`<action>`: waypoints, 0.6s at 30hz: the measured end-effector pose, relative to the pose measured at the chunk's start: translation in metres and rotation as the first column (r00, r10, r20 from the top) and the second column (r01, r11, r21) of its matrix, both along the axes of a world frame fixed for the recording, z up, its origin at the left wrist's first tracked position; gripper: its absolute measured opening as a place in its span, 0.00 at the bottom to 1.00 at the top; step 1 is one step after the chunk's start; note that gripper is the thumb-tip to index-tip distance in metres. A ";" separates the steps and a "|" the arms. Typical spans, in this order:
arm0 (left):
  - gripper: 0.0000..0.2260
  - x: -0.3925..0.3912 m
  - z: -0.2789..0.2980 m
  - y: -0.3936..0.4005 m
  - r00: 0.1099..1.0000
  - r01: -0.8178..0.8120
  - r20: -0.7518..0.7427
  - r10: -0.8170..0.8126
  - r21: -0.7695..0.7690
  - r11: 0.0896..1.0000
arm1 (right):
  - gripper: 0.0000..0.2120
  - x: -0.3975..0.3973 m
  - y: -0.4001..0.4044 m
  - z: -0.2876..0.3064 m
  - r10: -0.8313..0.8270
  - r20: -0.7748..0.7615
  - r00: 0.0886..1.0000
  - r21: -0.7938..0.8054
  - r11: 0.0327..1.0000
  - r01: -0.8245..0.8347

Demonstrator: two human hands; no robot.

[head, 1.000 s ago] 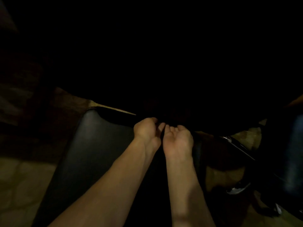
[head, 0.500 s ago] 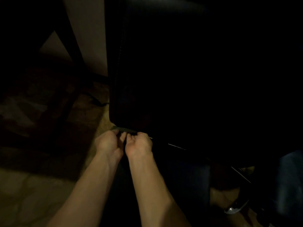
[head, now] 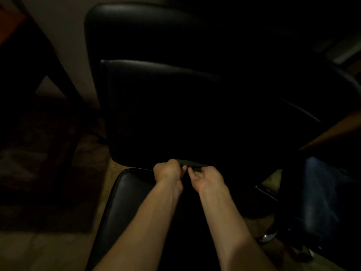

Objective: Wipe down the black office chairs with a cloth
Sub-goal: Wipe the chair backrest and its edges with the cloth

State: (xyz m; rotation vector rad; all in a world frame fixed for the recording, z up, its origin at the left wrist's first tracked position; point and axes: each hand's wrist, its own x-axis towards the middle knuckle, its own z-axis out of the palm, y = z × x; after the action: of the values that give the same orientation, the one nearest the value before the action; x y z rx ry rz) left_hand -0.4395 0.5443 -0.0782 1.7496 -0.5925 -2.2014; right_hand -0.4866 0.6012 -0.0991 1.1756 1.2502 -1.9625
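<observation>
The room is very dim. A black office chair fills the middle: its backrest (head: 175,106) stands in front of me and its seat (head: 129,204) lies below my arms. A small dark cloth (head: 192,164) is bunched at the gap where backrest meets seat. My left hand (head: 168,170) is closed on the cloth's left end. My right hand (head: 208,178) grips its right end with curled fingers. Both forearms reach forward over the seat, close together.
A second black chair back (head: 125,22) rises behind the first. Dark furniture legs (head: 58,61) and a rug (head: 39,163) are at left. A wooden desk edge (head: 336,130) and another dark chair with chrome parts (head: 269,236) are at right.
My view has tilted up, and now both chair backs show. My hands, first on the seat's rear edge, now hold the cloth at the backrest's bottom edge, slightly farther apart.
</observation>
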 end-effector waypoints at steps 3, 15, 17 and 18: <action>0.13 -0.014 0.017 0.015 0.998 0.054 -0.013 -0.055 -0.043 0.998 | 0.16 -0.010 0.025 0.023 -0.004 -0.008 1.000 0.011 1.000 0.004; 0.04 0.014 0.074 -0.029 0.993 0.116 0.038 -0.113 -0.505 0.855 | 0.18 0.020 -0.026 0.094 0.228 -0.344 0.911 0.182 0.968 -0.174; 0.05 0.026 0.080 -0.040 0.996 0.089 0.063 -0.065 -0.596 0.798 | 0.16 0.030 -0.043 0.099 0.286 -0.385 0.877 0.230 0.951 -0.209; 0.06 0.028 0.086 -0.048 0.998 0.068 0.055 -0.042 -0.634 0.770 | 0.14 0.032 -0.052 0.106 0.295 -0.408 0.864 0.231 0.949 -0.215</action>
State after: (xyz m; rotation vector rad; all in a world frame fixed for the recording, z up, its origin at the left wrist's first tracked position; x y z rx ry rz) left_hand -0.4115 0.4961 0.0074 1.4069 -1.2421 -1.6894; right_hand -0.4543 0.5491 0.0067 0.6049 1.7432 -2.0021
